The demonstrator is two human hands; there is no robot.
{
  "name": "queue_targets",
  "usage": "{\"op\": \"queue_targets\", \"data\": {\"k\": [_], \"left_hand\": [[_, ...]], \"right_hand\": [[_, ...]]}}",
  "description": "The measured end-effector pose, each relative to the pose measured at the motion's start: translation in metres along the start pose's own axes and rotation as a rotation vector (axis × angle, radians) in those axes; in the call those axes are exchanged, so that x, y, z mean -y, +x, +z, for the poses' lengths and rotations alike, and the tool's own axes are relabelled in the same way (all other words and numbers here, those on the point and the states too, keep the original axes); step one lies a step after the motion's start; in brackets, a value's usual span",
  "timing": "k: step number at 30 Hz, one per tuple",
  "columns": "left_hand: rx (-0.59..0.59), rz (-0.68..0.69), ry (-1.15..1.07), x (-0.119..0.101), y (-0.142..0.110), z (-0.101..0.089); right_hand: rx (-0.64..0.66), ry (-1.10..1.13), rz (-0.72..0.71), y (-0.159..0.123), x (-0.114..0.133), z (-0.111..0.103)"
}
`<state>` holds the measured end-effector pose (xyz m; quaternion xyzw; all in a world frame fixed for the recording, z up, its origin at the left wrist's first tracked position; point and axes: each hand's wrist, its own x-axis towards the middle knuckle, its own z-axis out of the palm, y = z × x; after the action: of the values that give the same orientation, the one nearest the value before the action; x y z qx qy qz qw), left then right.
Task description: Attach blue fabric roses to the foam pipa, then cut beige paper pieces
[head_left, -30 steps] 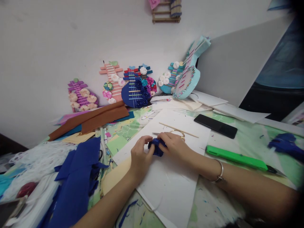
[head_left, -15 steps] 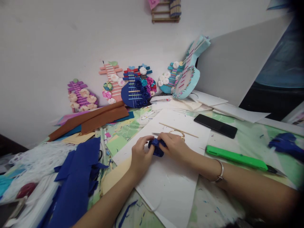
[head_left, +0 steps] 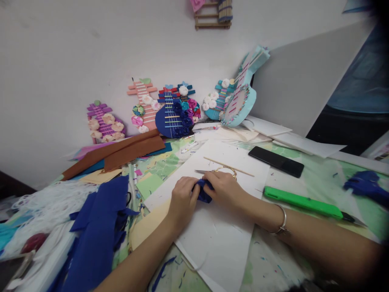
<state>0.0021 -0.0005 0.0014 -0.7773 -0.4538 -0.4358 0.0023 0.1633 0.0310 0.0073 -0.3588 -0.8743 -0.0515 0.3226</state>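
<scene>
Between my two hands is a small bunched piece of dark blue crepe paper point(head_left: 204, 194), partly covered by fingers. My left hand point(head_left: 183, 198) pinches its left side with thumb and fingers. From the right, my right hand point(head_left: 224, 188) grips the same piece, its fingertips close to the left ones. Both hands are just above a white sheet point(head_left: 219, 239). Right behind them lie gold-handled scissors point(head_left: 226, 168), partly hidden by my right hand, and a thin wooden stick point(head_left: 227, 166).
On the right are a black phone point(head_left: 276, 161), a green utility knife point(head_left: 304, 201) with its blade out, and crumpled blue paper point(head_left: 366, 184). Blue crepe sheets point(head_left: 97, 235) and white yarn point(head_left: 54, 202) lie at left. Decorated paper instruments point(head_left: 172, 115) lean on the wall.
My left fingers have curled further over the blue crepe paper and shifted slightly right, covering more of its left side. My right hand has hardly moved.
</scene>
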Motion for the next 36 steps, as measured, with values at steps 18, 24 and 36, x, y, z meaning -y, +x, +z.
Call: {"op": "queue_targets", "data": {"k": [18,24,36], "left_hand": [[-0.014,-0.078,-0.075,0.001,0.000,0.001],[-0.064,-0.086,0.011,-0.003,-0.002,0.001],[0.006,-0.450,-0.579,0.002,0.005,0.003]], "right_hand": [[0.138,-0.093,-0.007,0.002,-0.002,-0.006],[0.111,-0.206,-0.058,0.000,0.008,-0.003],[0.046,0.114,0.219,0.003,0.004,-0.010]]}}
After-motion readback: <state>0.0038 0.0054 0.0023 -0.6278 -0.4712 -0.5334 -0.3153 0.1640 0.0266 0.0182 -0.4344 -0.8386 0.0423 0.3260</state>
